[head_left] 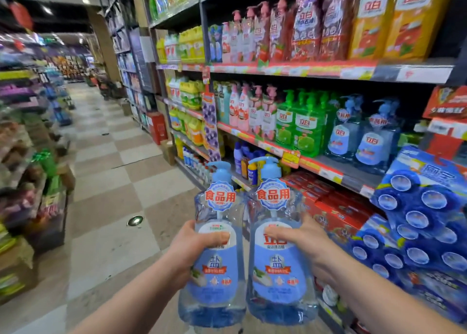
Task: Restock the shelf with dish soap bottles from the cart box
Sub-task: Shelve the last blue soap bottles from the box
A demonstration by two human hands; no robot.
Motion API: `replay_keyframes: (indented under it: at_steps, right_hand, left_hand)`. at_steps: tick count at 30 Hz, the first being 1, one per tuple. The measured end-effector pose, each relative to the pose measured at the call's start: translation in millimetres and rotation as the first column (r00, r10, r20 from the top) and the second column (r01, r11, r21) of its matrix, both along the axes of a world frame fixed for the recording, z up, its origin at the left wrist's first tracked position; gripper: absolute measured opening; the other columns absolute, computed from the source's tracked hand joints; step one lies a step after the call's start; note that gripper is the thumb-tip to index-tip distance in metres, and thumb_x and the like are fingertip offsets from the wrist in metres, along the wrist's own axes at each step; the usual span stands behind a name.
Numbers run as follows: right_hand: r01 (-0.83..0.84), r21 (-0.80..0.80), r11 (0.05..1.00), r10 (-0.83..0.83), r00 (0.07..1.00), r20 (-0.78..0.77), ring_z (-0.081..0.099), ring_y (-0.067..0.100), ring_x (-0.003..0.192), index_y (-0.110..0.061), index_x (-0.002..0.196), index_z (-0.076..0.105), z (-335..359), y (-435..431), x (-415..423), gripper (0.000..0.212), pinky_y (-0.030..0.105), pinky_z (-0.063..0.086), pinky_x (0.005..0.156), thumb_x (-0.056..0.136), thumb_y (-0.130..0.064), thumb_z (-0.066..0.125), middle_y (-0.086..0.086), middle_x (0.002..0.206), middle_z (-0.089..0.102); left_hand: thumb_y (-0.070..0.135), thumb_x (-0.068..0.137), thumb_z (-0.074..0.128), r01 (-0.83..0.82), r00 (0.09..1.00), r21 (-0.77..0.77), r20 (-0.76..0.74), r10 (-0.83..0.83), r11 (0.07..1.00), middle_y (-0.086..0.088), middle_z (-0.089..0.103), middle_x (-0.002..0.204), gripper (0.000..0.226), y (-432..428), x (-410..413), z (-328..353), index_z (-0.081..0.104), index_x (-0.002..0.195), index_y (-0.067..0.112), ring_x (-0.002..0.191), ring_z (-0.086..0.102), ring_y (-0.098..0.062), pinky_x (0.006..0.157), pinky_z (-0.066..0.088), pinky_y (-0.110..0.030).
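Fingers (216,236): left hand (192,245) and right hand (307,242) each wrap one bottle, thumbs across labels.
Bottles: left bottle (214,280), right bottle (280,285), upright, side by side, lower centre.
Placement (suggested): matching blue row (364,136), mid-right shelf (356,177); seat upright, labels forward.

Your left grip (192,245) holds the left bottle (217,270), your right grip (300,242) the right bottle (278,278); both stand upright, side by side, near the shelf (328,171) at right.
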State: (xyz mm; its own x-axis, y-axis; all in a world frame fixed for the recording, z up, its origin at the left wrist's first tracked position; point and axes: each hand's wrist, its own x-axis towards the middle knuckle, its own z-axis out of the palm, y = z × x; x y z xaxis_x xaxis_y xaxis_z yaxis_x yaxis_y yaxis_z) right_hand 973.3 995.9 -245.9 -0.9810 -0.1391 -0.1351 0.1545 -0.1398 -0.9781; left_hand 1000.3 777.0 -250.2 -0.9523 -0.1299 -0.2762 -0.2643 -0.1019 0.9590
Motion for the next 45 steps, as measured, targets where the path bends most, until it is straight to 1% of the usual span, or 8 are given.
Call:
replay_keyframes:
  at_steps: [3, 8, 12, 19, 33, 38, 41, 45]
  right_hand:
    - [0.013, 0.008, 1.0, -0.013, 1.0, 0.005, 0.069, 0.012, 0.053, -0.017, 0.082, 0.056, 5.1, 5.5, -50.0, 0.035, 0.022, 0.052, 0.044, 0.065, 0.003, 0.079, -0.007, 0.059, 0.072]
    - [0.072, 0.092, 0.993, -0.069, 0.997, -0.031, 0.069, 0.03, 0.082, -0.007, 0.109, 0.062, 14.5, 11.7, -118.0, 0.049, 0.038, 0.056, 0.077, 0.065, 0.007, 0.077, 0.015, 0.096, 0.074]
    - [0.126, 0.125, 0.984, -0.127, 0.992, 0.0, 0.068, 0.038, 0.092, -0.006, 0.109, 0.064, 15.5, 23.2, -151.3, 0.05, 0.051, 0.052, 0.09, 0.063, 0.005, 0.08, 0.02, 0.099, 0.072]
    - [0.309, 0.142, 0.94, -0.311, 0.95, -0.012, 0.07, 0.035, 0.088, -0.01, 0.097, 0.066, 15.2, 56.1, -206.9, 0.042, 0.049, 0.054, 0.086, 0.061, 0.006, 0.08, 0.017, 0.094, 0.074]
    - [0.731, 0.157, 0.664, -0.69, 0.68, -0.246, 0.05, -0.005, 0.068, -0.026, 0.087, 0.047, 27.6, 91.4, -345.9, 0.049, 0.005, 0.042, 0.046, 0.066, 0.002, 0.081, -0.015, 0.08, 0.054]
    - [0.828, 0.135, 0.545, -0.782, 0.559, -0.276, 0.066, 0.024, 0.084, 0.0, 0.112, 0.055, 15.6, 109.3, -373.8, 0.049, 0.031, 0.055, 0.072, 0.068, 0.007, 0.077, 0.016, 0.101, 0.069]
    - [0.84, 0.136, 0.525, -0.785, 0.54, -0.303, 0.066, 0.029, 0.095, -0.001, 0.117, 0.052, 12.6, 129.8, -392.5, 0.056, 0.047, 0.052, 0.089, 0.068, 0.003, 0.079, 0.018, 0.107, 0.068]
    - [0.822, 0.228, 0.522, -0.746, 0.569, -0.345, 0.065, 0.03, 0.099, -0.003, 0.12, 0.051, 6.4, 157.1, -422.5, 0.063, 0.049, 0.051, 0.091, 0.065, -0.002, 0.082, 0.017, 0.11, 0.067]
  left_hand:
    - [0.01, 0.047, 0.082, 0.034, 0.999, 0.004, -0.005, -0.034, 0.999, -0.029, 0.07, 0.097, 0.069, 4.6, -56.9, 4.4, 0.055, 0.11, 0.002, 0.081, 0.067, -0.045, 0.077, 0.052, -0.065]
    - [-0.001, 0.053, 0.081, 0.085, 0.996, 0.032, -0.042, -0.084, 0.996, -0.018, 0.072, 0.075, 0.054, 14.6, -139.1, 1.1, 0.058, 0.102, -0.001, 0.054, 0.067, -0.027, 0.048, 0.056, -0.037]
    - [0.005, 0.046, 0.08, 0.125, 0.991, 0.024, -0.06, -0.123, 0.992, -0.016, 0.073, 0.08, 0.052, 29.1, -187.3, 0.2, 0.061, 0.094, 0.005, 0.061, 0.066, -0.025, 0.064, 0.057, -0.038]
    - [-0.006, 0.068, 0.075, 0.281, 0.959, 0.045, -0.057, -0.279, 0.959, -0.012, 0.074, 0.071, 0.039, 63.3, -283.0, -9.8, 0.058, 0.102, 0.006, 0.055, 0.069, -0.024, 0.048, 0.054, -0.032]
    - [0.018, 0.034, 0.086, 0.615, 0.77, -0.028, -0.198, -0.607, 0.788, -0.004, 0.076, 0.079, 0.076, 98.7, -473.7, 4.7, 0.058, 0.104, 0.012, 0.07, 0.07, -0.018, 0.059, 0.054, -0.028]
    - [0.031, 0.023, 0.085, 0.611, 0.771, -0.027, -0.205, -0.603, 0.791, -0.014, 0.072, 0.092, 0.099, 108.3, -511.4, 1.2, 0.055, 0.115, 0.007, 0.077, 0.067, -0.028, 0.069, 0.054, -0.039]
    - [0.031, 0.024, 0.086, 0.607, 0.779, -0.004, -0.195, -0.596, 0.795, -0.015, 0.07, 0.101, 0.114, 114.9, -526.6, 1.9, 0.046, 0.127, 0.004, 0.082, 0.069, -0.028, 0.071, 0.055, -0.039]
    - [0.032, 0.023, 0.087, 0.584, 0.798, 0.008, -0.191, -0.572, 0.812, -0.015, 0.071, 0.102, 0.118, 125.9, -540.2, 5.0, 0.045, 0.129, 0.004, 0.088, 0.068, -0.029, 0.077, 0.056, -0.043]
